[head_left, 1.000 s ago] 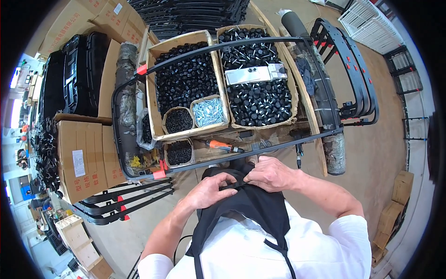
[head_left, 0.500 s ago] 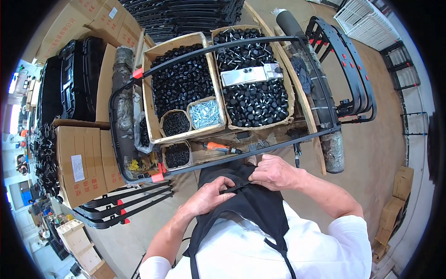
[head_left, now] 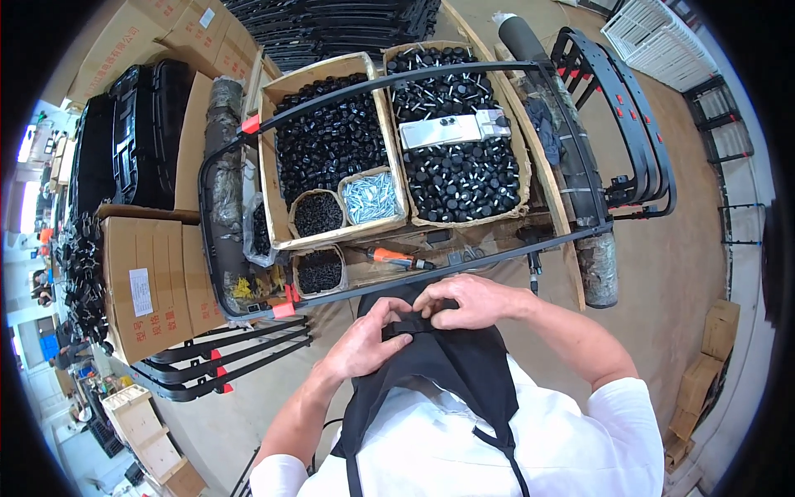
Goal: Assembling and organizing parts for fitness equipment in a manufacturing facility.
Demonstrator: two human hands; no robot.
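Observation:
In front of my body, both hands are at the black apron (head_left: pixel 447 356) I wear over a white shirt. My left hand (head_left: pixel 368 335) has thumb and forefinger closed on a dark fold of it. Right beside it, my right hand (head_left: pixel 472 302) is curled with its fingertips pinching the cloth near the same fold. Exactly what lies under the fingertips is hidden. Just beyond the hands runs the near bar of a black tubular frame (head_left: pixel 397 283) with red clips, which lies across the bench.
Inside the frame stand a box of black caps (head_left: pixel 331 137) with small tubs of screws, and a box of black knobs with studs (head_left: pixel 460 186). An orange-handled power tool (head_left: pixel 393 257) lies nearer. Cartons (head_left: pixel 145 282) are at left, more frames (head_left: pixel 633 124) at right.
My right hand has moved left, close against the left hand. The left hand has risen slightly, and the apron fold between them has shifted up.

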